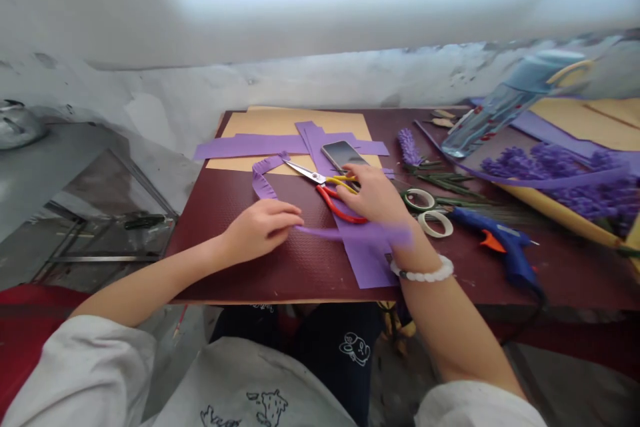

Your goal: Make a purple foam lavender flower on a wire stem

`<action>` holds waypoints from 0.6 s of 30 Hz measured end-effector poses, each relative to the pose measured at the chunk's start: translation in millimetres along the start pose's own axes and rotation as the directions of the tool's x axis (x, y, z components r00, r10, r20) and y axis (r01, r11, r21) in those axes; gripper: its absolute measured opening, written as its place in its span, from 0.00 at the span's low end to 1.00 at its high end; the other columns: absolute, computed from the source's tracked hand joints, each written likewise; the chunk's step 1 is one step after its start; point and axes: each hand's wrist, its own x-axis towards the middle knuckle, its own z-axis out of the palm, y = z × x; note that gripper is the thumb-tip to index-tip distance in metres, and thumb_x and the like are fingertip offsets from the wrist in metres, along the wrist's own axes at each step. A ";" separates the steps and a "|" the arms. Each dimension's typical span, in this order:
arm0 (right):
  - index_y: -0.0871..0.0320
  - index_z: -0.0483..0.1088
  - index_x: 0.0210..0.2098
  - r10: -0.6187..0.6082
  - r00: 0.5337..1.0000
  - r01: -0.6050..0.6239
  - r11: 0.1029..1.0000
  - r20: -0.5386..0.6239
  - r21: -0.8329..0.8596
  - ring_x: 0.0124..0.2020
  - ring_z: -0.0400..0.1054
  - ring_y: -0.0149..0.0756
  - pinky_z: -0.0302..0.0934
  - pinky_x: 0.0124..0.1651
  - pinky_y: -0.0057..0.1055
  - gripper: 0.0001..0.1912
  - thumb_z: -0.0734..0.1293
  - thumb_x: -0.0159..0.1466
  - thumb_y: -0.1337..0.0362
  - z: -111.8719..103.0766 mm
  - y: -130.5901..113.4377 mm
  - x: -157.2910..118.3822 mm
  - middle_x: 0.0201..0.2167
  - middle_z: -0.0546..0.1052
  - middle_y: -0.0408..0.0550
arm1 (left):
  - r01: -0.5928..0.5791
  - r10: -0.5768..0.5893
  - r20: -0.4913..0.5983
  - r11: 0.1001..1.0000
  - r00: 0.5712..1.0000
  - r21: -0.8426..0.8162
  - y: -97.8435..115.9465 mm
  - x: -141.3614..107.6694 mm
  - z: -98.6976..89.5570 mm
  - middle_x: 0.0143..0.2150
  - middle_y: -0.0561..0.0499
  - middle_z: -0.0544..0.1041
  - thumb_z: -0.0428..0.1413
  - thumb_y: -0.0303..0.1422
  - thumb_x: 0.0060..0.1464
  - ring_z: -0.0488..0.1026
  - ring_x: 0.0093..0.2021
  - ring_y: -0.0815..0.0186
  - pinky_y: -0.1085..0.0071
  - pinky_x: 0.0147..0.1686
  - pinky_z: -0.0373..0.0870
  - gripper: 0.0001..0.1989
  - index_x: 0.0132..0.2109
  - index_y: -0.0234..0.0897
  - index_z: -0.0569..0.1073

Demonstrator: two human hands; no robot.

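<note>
in the head view, the left hand (260,230) pinches a narrow purple strip (265,187), fingertips together on it. its wrinkled part curls away at 12 o'clock from this hand; its blurred other end goes to 3 o'clock, toward the right wrist. the right hand (373,193) is at the handles of the scissors (313,175), but i cannot tell if its fingers are clamped on them. the blades point to 10 o'clock, with the tips just beside the strip's far end.

it seems to me that the work is at handling the strip, between cuts or folds. a cut would call for fingers well inside both loops and the strip kept flat.

the near edge of the table (310,273) is at 6 o'clock, under both forearms. moving looks tighter toward the right: the phone (345,155) is at 11 o'clock of the right hand, the tape rolls (438,234) and glue gun (513,243) at 4 o'clock.
</note>
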 end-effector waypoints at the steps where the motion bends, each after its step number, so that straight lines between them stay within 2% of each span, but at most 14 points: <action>1: 0.65 0.70 0.49 -0.025 1.000 0.026 0.997 -0.018 0.069 0.41 0.71 0.44 0.62 0.44 0.38 0.22 0.61 0.60 0.59 -1.9 -3.2 -0.7 0.40 0.77 0.59 | -0.056 0.051 0.070 0.996 0.996 0.066 2.7 -1.1 2.2 0.44 0.45 0.80 0.51 0.25 0.57 0.76 0.44 0.63 0.64 0.47 0.72 0.11 0.41 0.37 0.77; 2: 0.63 0.71 0.49 -0.031 1.000 0.031 0.989 -0.003 0.142 0.37 0.71 0.40 0.63 0.43 0.36 0.20 0.61 0.61 0.60 -3.5 -7.4 -1.7 0.38 0.78 0.55 | -0.100 0.083 0.136 0.988 0.987 0.120 4.3 -2.7 3.7 0.43 0.45 0.80 0.50 0.24 0.57 0.76 0.44 0.63 0.63 0.48 0.71 0.11 0.41 0.37 0.77; 5: 0.60 0.73 0.41 -0.095 0.985 0.054 0.962 0.142 0.269 0.27 0.68 0.33 0.60 0.35 0.30 0.15 0.60 0.62 0.61 -3.9 -22.6 -4.1 0.27 0.76 0.46 | -0.175 0.113 0.277 0.962 0.954 0.212 6.3 -11.3 4.9 0.41 0.46 0.79 0.50 0.23 0.58 0.75 0.42 0.62 0.60 0.49 0.68 0.12 0.41 0.37 0.77; 7: 0.60 0.73 0.37 -0.152 0.966 0.083 0.950 0.212 0.300 0.27 0.67 0.32 0.59 0.33 0.28 0.13 0.60 0.62 0.61 -0.2 -33.2 -3.9 0.26 0.75 0.45 | -0.182 0.102 0.306 0.953 0.946 0.243 7.6 -19.3 3.9 0.41 0.46 0.79 0.49 0.24 0.58 0.74 0.43 0.62 0.60 0.49 0.67 0.12 0.41 0.38 0.77; 9: 0.61 0.73 0.37 -0.158 0.953 0.060 0.934 0.258 0.352 0.27 0.67 0.31 0.59 0.32 0.28 0.13 0.61 0.62 0.60 5.3 -44.9 -1.6 0.26 0.75 0.45 | -0.173 0.084 0.317 0.949 0.945 0.264 10.0 -26.6 2.8 0.41 0.46 0.79 0.49 0.23 0.58 0.74 0.43 0.61 0.59 0.49 0.67 0.13 0.41 0.37 0.77; 11: 0.61 0.72 0.40 -0.121 0.934 -0.034 0.907 0.336 0.421 0.25 0.67 0.29 0.60 0.31 0.27 0.14 0.62 0.63 0.58 11.3 -58.3 2.3 0.29 0.76 0.45 | -0.161 0.069 0.325 0.951 0.943 0.265 13.0 -31.7 2.5 0.41 0.45 0.79 0.48 0.23 0.57 0.73 0.43 0.60 0.58 0.50 0.67 0.13 0.41 0.36 0.77; 12: 0.61 0.71 0.42 -0.096 0.910 -0.105 0.887 0.403 0.449 0.23 0.66 0.28 0.61 0.28 0.26 0.14 0.62 0.63 0.57 14.4 -65.4 4.9 0.30 0.76 0.46 | -0.154 0.065 0.323 0.954 0.944 0.258 14.6 -33.3 2.6 0.41 0.45 0.79 0.48 0.23 0.57 0.73 0.44 0.60 0.58 0.50 0.68 0.13 0.41 0.36 0.76; 15: 0.61 0.68 0.44 -0.022 0.803 -0.311 0.837 0.596 0.450 0.17 0.64 0.27 0.58 0.19 0.25 0.15 0.63 0.63 0.57 24.1 -86.4 13.9 0.29 0.75 0.47 | -0.123 0.055 0.295 0.968 0.954 0.218 20.0 -36.6 3.7 0.41 0.44 0.78 0.48 0.24 0.57 0.73 0.44 0.60 0.59 0.51 0.69 0.11 0.40 0.35 0.75; 16: 0.60 0.67 0.42 -0.011 0.785 -0.347 0.821 0.619 0.454 0.16 0.63 0.27 0.57 0.18 0.26 0.14 0.64 0.62 0.57 27.7 -92.7 17.2 0.26 0.74 0.46 | -0.106 0.049 0.282 0.976 0.958 0.192 22.1 -37.7 3.8 0.42 0.44 0.78 0.49 0.23 0.57 0.73 0.45 0.60 0.60 0.51 0.69 0.11 0.39 0.34 0.75; 18: 0.60 0.68 0.38 0.009 0.783 -0.380 0.799 0.622 0.467 0.14 0.60 0.28 0.55 0.17 0.26 0.10 0.66 0.60 0.60 35.2 -103.7 23.4 0.19 0.71 0.41 | -0.055 0.026 0.270 0.993 0.963 0.100 25.8 -40.3 2.8 0.45 0.43 0.77 0.49 0.21 0.54 0.73 0.47 0.61 0.63 0.52 0.70 0.12 0.41 0.34 0.74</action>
